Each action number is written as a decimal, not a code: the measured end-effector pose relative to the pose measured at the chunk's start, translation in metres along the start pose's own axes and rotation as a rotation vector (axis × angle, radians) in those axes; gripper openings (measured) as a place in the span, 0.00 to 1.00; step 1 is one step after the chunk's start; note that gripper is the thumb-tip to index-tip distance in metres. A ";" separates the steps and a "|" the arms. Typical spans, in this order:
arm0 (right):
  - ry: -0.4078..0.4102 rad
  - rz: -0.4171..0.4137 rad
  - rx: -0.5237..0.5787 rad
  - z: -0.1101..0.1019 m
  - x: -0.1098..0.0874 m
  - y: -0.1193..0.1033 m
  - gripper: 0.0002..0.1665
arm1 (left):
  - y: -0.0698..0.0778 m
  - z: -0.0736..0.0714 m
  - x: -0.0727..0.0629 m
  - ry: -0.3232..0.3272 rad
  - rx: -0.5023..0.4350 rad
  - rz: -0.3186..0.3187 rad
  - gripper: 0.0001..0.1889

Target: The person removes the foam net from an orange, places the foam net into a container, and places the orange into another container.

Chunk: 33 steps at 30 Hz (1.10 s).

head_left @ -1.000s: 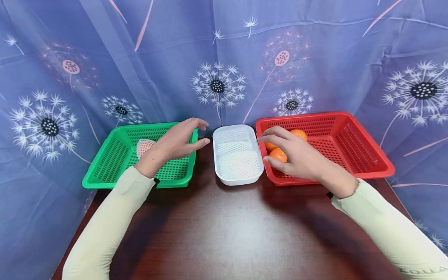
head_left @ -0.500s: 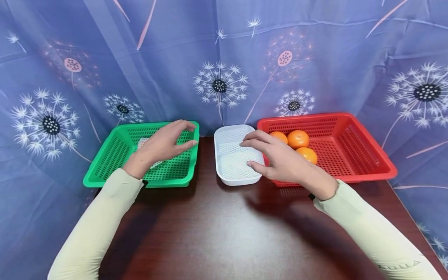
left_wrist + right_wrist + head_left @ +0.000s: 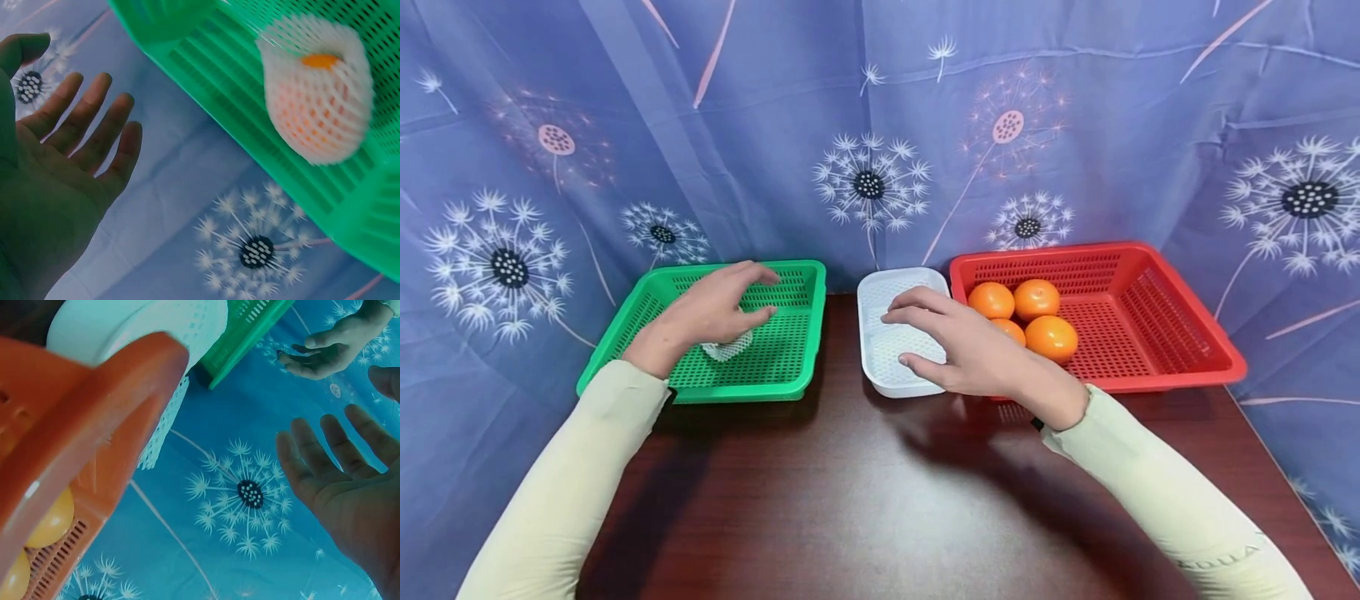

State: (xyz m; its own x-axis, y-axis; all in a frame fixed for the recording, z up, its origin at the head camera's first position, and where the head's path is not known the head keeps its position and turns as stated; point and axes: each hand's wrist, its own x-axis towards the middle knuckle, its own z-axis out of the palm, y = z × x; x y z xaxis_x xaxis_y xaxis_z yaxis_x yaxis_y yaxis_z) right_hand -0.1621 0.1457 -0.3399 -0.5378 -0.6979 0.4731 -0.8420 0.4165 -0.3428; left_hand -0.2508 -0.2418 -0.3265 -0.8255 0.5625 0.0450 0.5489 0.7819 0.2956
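Observation:
My left hand (image 3: 700,315) hovers over the green basket (image 3: 778,390), fingers loosely extended and nothing in them. Below it, partly hidden in the head view, lies an orange fruit in a white foam net (image 3: 727,347); the left wrist view shows the netted fruit (image 3: 322,106) whole, apart from the fingers. Above the white lidless basket (image 3: 874,367) hangs my right hand (image 3: 966,343), its fingers spread and holding nothing. Several oranges (image 3: 1051,338) sit at the left end of the red basket (image 3: 1213,367), one partly covered by the right hand.
All the baskets stand in a row at the back of a dark wooden table (image 3: 820,492), the white one in the middle. Directly behind them hangs a blue curtain (image 3: 760,150) with dandelion prints.
Both hands have moved left: my left hand further across the green basket, my right hand from the oranges to above the white basket. More of the oranges now shows.

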 end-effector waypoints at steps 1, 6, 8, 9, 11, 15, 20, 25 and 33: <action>-0.003 -0.001 0.002 0.001 0.001 -0.001 0.26 | -0.003 -0.001 -0.002 -0.006 0.005 -0.002 0.27; -0.020 -0.012 0.012 0.009 0.007 -0.003 0.25 | -0.015 -0.007 -0.010 -0.031 0.014 -0.013 0.26; -0.023 -0.019 0.017 0.012 0.009 -0.003 0.25 | -0.018 -0.009 -0.013 -0.037 0.011 -0.016 0.26; -0.024 -0.022 0.017 0.014 0.009 -0.004 0.25 | -0.019 -0.009 -0.013 -0.038 0.013 -0.013 0.27; -0.021 -0.032 0.019 0.016 0.011 -0.006 0.25 | -0.023 -0.010 -0.015 -0.040 0.026 -0.011 0.28; -0.018 -0.046 0.024 0.021 0.016 -0.009 0.25 | -0.030 -0.010 -0.019 -0.046 0.062 -0.008 0.33; -0.023 -0.057 0.053 0.029 0.022 -0.014 0.25 | -0.039 -0.010 -0.024 -0.071 0.066 -0.030 0.38; -0.015 -0.069 0.062 0.038 0.026 -0.019 0.25 | -0.046 -0.009 -0.026 -0.097 0.062 -0.049 0.37; -0.021 -0.113 0.078 0.054 0.036 -0.026 0.25 | -0.058 -0.006 -0.025 -0.110 0.033 -0.116 0.27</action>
State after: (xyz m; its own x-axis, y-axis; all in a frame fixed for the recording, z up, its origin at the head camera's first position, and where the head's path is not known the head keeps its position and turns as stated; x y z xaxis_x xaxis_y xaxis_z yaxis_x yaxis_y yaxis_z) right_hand -0.1578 0.0781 -0.3581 -0.4383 -0.7501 0.4952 -0.8907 0.2886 -0.3513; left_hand -0.2633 -0.3030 -0.3388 -0.8652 0.4928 -0.0924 0.4566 0.8506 0.2608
